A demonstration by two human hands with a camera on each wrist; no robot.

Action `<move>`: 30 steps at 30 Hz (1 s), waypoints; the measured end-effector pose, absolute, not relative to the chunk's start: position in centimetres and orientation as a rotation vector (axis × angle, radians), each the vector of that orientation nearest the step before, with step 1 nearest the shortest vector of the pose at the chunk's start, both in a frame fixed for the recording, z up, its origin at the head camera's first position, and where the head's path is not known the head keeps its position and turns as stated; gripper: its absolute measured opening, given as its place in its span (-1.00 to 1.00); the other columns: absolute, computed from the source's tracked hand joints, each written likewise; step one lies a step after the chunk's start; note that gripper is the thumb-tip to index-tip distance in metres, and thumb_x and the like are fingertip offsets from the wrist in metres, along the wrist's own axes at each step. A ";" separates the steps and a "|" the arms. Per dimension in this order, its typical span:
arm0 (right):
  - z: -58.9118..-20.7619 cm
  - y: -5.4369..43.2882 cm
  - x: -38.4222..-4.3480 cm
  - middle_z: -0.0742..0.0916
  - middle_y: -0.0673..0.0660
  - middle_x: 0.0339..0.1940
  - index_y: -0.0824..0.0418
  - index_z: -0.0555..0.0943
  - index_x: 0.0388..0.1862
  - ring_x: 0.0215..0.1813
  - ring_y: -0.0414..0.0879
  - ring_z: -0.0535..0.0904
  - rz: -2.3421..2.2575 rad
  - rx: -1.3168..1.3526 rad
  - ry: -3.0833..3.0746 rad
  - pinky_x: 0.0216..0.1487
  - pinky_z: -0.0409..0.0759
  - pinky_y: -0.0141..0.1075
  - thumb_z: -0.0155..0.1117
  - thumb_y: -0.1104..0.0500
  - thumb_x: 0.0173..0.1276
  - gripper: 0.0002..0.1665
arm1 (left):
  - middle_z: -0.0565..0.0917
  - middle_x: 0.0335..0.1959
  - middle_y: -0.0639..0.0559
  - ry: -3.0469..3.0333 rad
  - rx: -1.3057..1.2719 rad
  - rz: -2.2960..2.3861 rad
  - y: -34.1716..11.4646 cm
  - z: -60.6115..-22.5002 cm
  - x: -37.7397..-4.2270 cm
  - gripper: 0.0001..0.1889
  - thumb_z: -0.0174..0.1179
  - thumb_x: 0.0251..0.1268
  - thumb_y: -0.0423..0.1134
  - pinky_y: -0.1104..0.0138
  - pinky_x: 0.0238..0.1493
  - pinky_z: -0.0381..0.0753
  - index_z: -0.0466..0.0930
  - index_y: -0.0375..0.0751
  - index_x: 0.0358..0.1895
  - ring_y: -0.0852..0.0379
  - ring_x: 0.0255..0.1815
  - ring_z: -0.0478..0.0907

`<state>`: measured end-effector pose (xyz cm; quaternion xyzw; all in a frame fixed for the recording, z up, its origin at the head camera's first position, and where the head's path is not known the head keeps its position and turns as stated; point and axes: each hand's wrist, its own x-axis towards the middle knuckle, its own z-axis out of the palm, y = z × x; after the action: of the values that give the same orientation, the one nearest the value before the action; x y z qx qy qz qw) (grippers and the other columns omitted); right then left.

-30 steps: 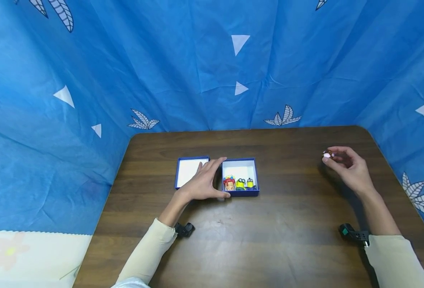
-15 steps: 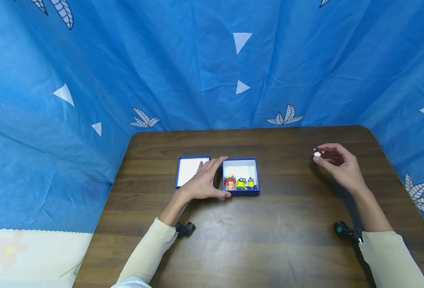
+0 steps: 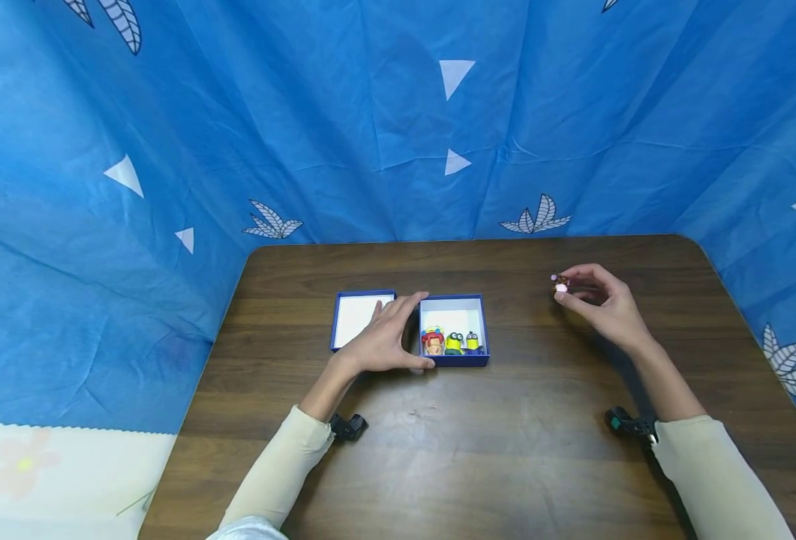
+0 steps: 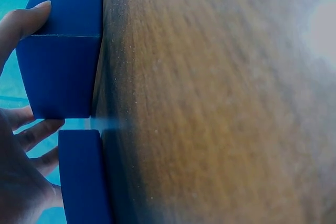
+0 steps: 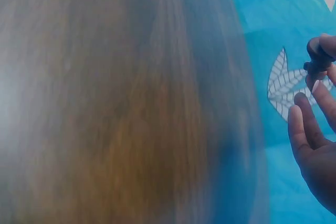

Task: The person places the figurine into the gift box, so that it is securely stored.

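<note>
In the head view, I have my left grip spread wide, holding the blue box at its left end, thumb on the near wall, a fingertip at the far corner. Just right of that grip, inside, are a red-and-yellow figure and two yellow figures. The blue-edged lid lies to the grip's left, partly hidden by it. Well to the right, my right grip pinches a small brown-and-white figurine over the bench.

On the left wrist view, I see my thumb pressing the box wall, the lid just beside the box.

On the right wrist view, the figurine sits at my right fingertips.
</note>
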<state>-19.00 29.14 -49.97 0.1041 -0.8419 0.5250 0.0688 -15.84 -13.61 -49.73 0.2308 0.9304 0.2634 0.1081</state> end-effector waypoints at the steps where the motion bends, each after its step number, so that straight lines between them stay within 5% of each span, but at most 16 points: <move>1: -49.9 28.9 -19.1 0.73 -0.14 0.08 0.23 0.62 0.29 0.12 -0.32 0.64 1.585 0.317 -2.540 0.07 0.60 -0.59 0.52 0.25 0.43 -0.52 | 0.23 0.75 0.00 2.736 0.679 0.776 -13.6 -49.7 -15.9 0.33 0.60 -0.01 0.38 -0.38 0.76 -0.20 -0.08 0.24 0.77 -0.07 0.80 0.12; 13: -49.7 25.1 -19.6 0.73 0.23 0.17 0.30 0.61 0.22 0.05 -0.20 0.64 1.690 0.461 -2.551 -0.02 0.62 -0.53 0.56 0.34 0.35 -0.51 | 0.22 0.75 0.00 2.725 0.656 0.784 -13.6 -49.7 -15.7 0.32 0.59 0.00 0.39 -0.37 0.77 -0.21 -0.08 0.22 0.77 -0.06 0.81 0.11; 23: -49.6 22.4 -20.1 0.49 0.21 0.21 0.40 0.57 0.16 0.00 -0.18 0.62 1.810 0.578 -2.490 0.07 0.68 -0.61 0.54 0.41 0.33 -0.54 | 0.19 0.77 -0.01 2.718 0.658 0.786 -13.7 -49.6 -15.7 0.33 0.59 0.00 0.39 -0.36 0.78 -0.21 -0.08 0.23 0.78 -0.08 0.82 0.09; 30: -49.1 21.0 -20.0 0.56 0.20 0.20 0.30 0.60 0.15 0.09 -0.07 0.63 1.726 0.593 -2.595 0.16 0.73 -0.48 0.59 0.31 0.34 -0.53 | 0.19 0.76 -0.01 2.717 0.665 0.784 -13.6 -49.6 -15.8 0.33 0.58 0.01 0.40 -0.36 0.77 -0.21 -0.08 0.21 0.78 -0.09 0.81 0.09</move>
<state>-20.04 20.99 -49.10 0.1868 -0.8179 0.5440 -0.0157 -15.77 -13.62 -49.58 0.2273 0.9287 0.2681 0.1180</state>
